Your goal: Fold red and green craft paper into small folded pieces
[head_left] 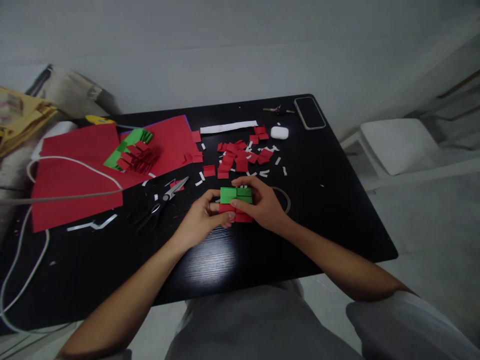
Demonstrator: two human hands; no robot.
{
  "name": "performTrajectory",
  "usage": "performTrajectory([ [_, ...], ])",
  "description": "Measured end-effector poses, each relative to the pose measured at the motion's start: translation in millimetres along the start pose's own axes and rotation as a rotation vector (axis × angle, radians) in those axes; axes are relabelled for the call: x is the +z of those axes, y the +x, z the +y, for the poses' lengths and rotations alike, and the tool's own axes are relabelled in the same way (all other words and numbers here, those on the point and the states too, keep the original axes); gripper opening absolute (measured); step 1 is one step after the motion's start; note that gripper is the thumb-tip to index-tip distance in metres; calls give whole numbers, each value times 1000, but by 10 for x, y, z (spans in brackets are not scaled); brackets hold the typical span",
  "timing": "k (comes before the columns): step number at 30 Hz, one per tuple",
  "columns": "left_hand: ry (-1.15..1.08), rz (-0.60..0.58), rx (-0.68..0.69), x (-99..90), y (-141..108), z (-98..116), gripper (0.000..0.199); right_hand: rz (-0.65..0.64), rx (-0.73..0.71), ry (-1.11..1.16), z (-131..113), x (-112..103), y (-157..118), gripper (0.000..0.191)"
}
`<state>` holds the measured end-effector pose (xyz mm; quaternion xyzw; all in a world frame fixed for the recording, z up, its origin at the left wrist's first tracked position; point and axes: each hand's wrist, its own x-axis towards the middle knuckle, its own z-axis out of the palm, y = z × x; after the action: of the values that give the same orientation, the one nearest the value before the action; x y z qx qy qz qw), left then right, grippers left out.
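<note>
Both of my hands hold one small block of folded paper pieces, green on the upper half and red on the lower half (244, 217), near the front middle of the black table (300, 250). My left hand (200, 217) grips its left side, with the thumb across the red part. From the right, my right hand (262, 202) closes on it, thumb over the line between green and red. Just beyond the hands lie loose red folded papers (242, 162) and white paper scraps (264, 173). Black-handled scissors (165, 197) rest left of my left hand, blades partly open.
Large red sheets (78, 175) lie on the left, under green and red folded strips (140, 157). A white cable (75, 194) crosses there. A white strip (228, 127), keys (278, 109), a white case (279, 132) and a phone (310, 113) lie toward the back.
</note>
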<state>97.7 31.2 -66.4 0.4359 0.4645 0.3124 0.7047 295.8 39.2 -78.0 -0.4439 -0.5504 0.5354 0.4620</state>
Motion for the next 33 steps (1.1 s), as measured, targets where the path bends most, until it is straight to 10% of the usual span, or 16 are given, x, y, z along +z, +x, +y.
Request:
performTrajectory([
  [33,96,24,198,9,-38,51,35,15,-146,-80,38,-27,7,14],
])
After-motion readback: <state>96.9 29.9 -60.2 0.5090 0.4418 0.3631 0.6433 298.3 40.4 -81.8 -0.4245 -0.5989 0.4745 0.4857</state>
